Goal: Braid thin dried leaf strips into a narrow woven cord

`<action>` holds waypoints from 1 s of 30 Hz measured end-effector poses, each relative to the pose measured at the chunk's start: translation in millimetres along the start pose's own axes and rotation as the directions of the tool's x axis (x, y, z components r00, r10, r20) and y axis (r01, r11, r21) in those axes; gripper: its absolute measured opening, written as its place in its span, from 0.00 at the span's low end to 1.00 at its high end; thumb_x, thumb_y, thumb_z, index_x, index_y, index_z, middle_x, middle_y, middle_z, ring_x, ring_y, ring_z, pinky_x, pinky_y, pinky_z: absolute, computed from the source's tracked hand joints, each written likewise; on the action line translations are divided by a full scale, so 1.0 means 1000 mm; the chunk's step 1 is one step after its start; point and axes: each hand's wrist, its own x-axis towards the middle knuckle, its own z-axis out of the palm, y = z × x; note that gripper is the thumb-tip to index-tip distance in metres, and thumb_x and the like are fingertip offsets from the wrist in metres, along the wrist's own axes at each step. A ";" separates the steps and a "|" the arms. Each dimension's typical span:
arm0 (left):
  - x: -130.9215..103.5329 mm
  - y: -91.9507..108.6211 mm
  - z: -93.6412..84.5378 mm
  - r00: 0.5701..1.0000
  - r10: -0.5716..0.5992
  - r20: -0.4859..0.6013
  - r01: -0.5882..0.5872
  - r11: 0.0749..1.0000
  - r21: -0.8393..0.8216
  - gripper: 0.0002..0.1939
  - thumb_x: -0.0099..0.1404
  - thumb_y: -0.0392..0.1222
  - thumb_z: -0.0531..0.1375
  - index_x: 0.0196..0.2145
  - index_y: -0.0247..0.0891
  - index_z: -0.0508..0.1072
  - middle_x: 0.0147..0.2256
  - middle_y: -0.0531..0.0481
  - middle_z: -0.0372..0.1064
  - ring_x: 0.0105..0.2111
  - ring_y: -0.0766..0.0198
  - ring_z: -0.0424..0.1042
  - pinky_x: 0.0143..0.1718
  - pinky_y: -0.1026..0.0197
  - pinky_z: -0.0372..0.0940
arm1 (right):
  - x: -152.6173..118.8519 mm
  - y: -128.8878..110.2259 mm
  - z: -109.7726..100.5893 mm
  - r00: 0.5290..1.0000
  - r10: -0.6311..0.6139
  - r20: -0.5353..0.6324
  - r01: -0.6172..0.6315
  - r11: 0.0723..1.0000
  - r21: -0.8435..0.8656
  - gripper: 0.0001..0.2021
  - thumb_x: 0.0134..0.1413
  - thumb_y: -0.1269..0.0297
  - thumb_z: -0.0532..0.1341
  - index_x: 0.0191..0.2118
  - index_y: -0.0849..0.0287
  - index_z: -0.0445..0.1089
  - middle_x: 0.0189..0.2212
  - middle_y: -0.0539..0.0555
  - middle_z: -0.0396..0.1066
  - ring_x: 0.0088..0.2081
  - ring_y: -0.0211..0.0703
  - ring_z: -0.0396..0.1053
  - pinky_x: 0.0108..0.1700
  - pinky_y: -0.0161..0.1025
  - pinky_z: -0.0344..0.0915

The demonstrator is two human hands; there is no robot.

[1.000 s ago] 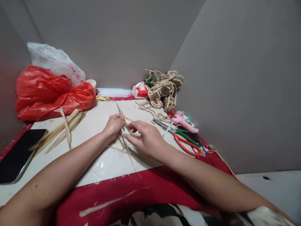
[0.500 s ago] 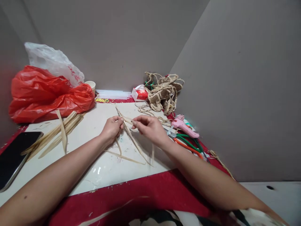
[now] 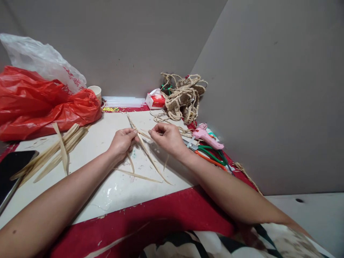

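Note:
My left hand [image 3: 124, 142] is closed, its thumb and fingers pinching a short braid of dried husk strips [image 3: 131, 122]. The braid's tip points away from me, beyond the hand. Loose husk strips [image 3: 153, 162] trail from the pinch toward me, over the white board [image 3: 129, 197]. My right hand [image 3: 168, 138] is closed too, a little to the right, pinching one pale strip [image 3: 144, 133] that runs from the braid. Part of the left fingers is hidden behind the strips.
At left lie a bundle of dried husks [image 3: 57, 150], a phone [image 3: 13, 172] and a red plastic bag [image 3: 45, 104]. A paper cup [image 3: 95, 92], clear sticks [image 3: 123, 101], a tissue box [image 3: 156, 100] and coiled braided cord [image 3: 184, 96] stand behind. Scissors [image 3: 211, 154] and a pink glue gun [image 3: 206, 137] lie right.
The view has shifted, so most things sit further left and slightly higher. Both hands keep their pinch on the husk strips; the strip between them is now drawn out a little straighter.

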 end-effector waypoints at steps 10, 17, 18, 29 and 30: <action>0.001 0.000 -0.002 0.999 -0.021 0.046 0.022 0.999 -0.029 0.15 0.62 0.36 0.57 0.18 0.33 0.66 0.10 0.59 0.51 0.08 0.77 0.45 0.11 0.69 0.41 | -0.003 0.009 0.006 0.998 0.006 0.058 -0.003 0.998 -0.057 0.09 0.49 0.67 0.58 0.21 0.61 0.65 0.18 0.49 0.64 0.23 0.34 0.58 0.29 0.33 0.54; 0.001 0.002 -0.002 0.999 -0.021 0.048 0.022 0.999 -0.028 0.14 0.61 0.35 0.58 0.18 0.32 0.66 0.12 0.57 0.54 0.09 0.78 0.45 0.11 0.70 0.41 | -0.002 0.013 0.010 0.999 0.032 0.041 -0.028 0.996 -0.090 0.09 0.49 0.67 0.58 0.20 0.61 0.64 0.18 0.49 0.63 0.23 0.35 0.59 0.29 0.33 0.53; 0.001 0.002 -0.001 0.999 -0.025 0.045 0.026 0.999 -0.031 0.14 0.60 0.35 0.58 0.18 0.32 0.66 0.13 0.57 0.56 0.09 0.78 0.45 0.11 0.69 0.41 | -0.003 0.013 0.010 0.998 0.035 0.053 -0.030 0.995 -0.093 0.09 0.49 0.67 0.58 0.20 0.61 0.65 0.18 0.49 0.63 0.23 0.35 0.59 0.29 0.33 0.53; 0.003 0.001 -0.004 1.000 0.013 0.028 -0.015 0.998 0.062 0.13 0.58 0.35 0.58 0.17 0.34 0.64 0.12 0.57 0.55 0.08 0.77 0.48 0.11 0.69 0.41 | 0.002 0.003 0.001 0.967 0.057 0.248 0.013 0.962 -0.273 0.07 0.51 0.65 0.59 0.28 0.62 0.71 0.24 0.51 0.69 0.26 0.35 0.60 0.30 0.34 0.52; 0.003 0.001 -0.004 0.999 0.015 0.031 -0.017 0.998 0.061 0.13 0.58 0.35 0.58 0.17 0.34 0.64 0.12 0.57 0.55 0.08 0.77 0.49 0.11 0.69 0.41 | 0.004 0.001 0.000 0.963 0.048 0.265 0.030 0.959 -0.281 0.06 0.51 0.65 0.59 0.30 0.62 0.71 0.25 0.51 0.70 0.27 0.35 0.60 0.30 0.34 0.53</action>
